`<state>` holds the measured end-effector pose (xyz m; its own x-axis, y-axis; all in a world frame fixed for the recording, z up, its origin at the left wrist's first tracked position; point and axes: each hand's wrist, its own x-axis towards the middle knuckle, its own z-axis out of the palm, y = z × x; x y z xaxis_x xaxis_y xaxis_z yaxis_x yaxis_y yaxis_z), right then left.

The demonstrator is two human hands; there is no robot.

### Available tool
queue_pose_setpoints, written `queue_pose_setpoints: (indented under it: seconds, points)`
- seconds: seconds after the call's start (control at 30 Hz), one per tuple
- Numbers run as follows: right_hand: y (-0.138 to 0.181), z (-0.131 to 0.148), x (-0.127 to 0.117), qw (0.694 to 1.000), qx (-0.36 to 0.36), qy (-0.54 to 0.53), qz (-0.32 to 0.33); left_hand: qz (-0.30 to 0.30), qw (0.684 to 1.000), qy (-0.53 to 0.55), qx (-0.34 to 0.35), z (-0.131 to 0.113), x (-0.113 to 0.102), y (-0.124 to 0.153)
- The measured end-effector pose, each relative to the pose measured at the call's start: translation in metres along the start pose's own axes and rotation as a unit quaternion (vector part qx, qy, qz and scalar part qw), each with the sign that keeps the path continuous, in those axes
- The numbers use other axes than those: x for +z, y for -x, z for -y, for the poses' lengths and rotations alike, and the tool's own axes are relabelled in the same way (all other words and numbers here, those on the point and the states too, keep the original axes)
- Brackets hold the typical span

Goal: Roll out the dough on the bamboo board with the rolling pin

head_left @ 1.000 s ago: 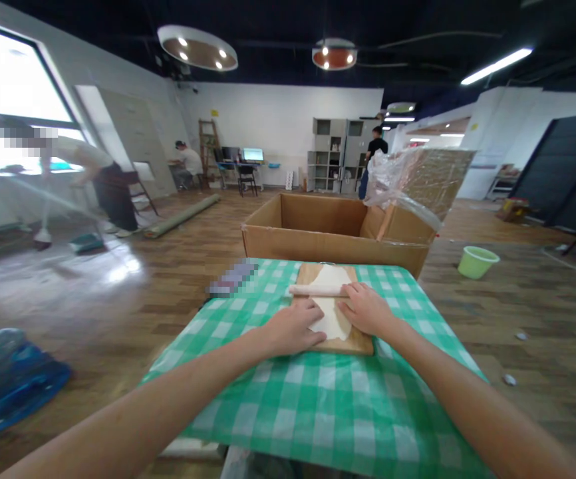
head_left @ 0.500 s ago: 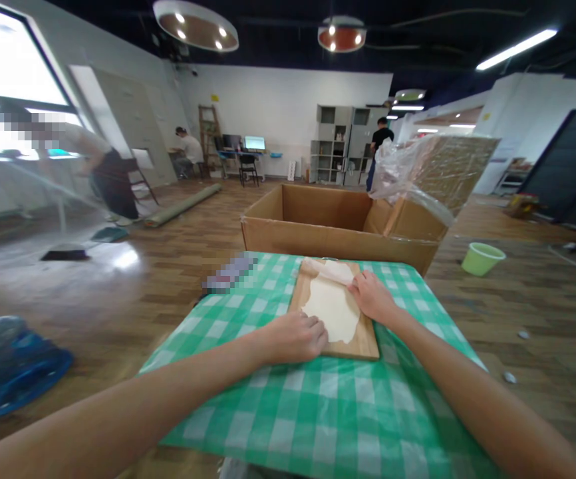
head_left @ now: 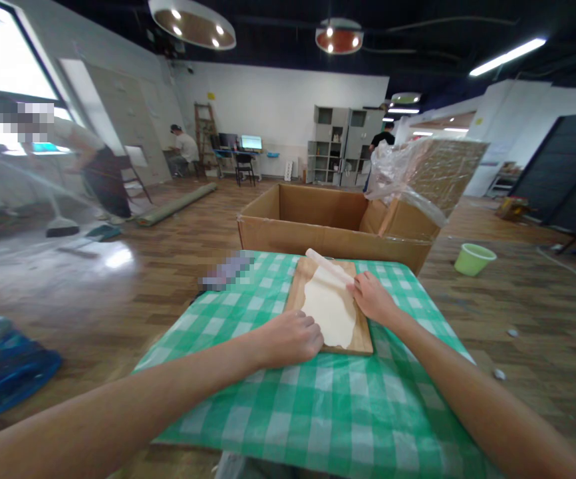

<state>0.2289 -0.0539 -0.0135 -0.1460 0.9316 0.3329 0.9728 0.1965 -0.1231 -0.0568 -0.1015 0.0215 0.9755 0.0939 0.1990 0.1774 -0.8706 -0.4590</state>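
A sheet of pale dough (head_left: 328, 311), rolled thin with uneven edges, lies on a wooden cutting board (head_left: 362, 340). Across its far part a light rolling pin (head_left: 328, 267) sits at a slant, its left end past the board's far edge. My right hand (head_left: 374, 297) is closed round the pin's right end, at the board's right side. At the near left corner, my left hand (head_left: 292, 338) is curled shut on the board's edge, beside the dough; its fingertips are hidden. Beneath the board is a green and white checked tablecloth (head_left: 248, 313).
A large open cardboard box (head_left: 318, 233) stands just beyond the table. Blurred by pixels, a flat object (head_left: 227, 271) lies at the table's left edge. A green bucket (head_left: 475, 259) is on the floor at right. One person (head_left: 96, 153) sweeps at left; others are farther back.
The rolling pin's left end has swung farther from me, so the pin slants more. My left hand stays at the board's corner. The whole view has shifted slightly.
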Motion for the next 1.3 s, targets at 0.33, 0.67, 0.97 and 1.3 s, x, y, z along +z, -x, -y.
queue_pose_setpoints:
  seconds: [0.33, 0.67, 0.97, 1.3]
  points:
    - [0.023, 0.016, -0.010, 0.991, -0.136, 0.007, 0.015, -0.050, 0.974, 0.149, -0.165, 0.027, -0.005, 0.018]
    - [-0.030, 0.002, -0.004, 0.987, -0.102, 0.096, 0.078, 0.021, 0.929, 0.146, -0.339, 0.100, 0.101, -0.049]
    - [-0.115, -0.024, 0.018, 0.993, -0.008, 0.084, 0.080, 0.101, 0.925, 0.121, -0.345, 0.171, 0.142, -0.080]
    - [-0.114, -0.021, 0.024, 0.993, -0.032, 0.048, 0.099, 0.095, 0.930, 0.076, -0.346, 0.166, 0.138, -0.077]
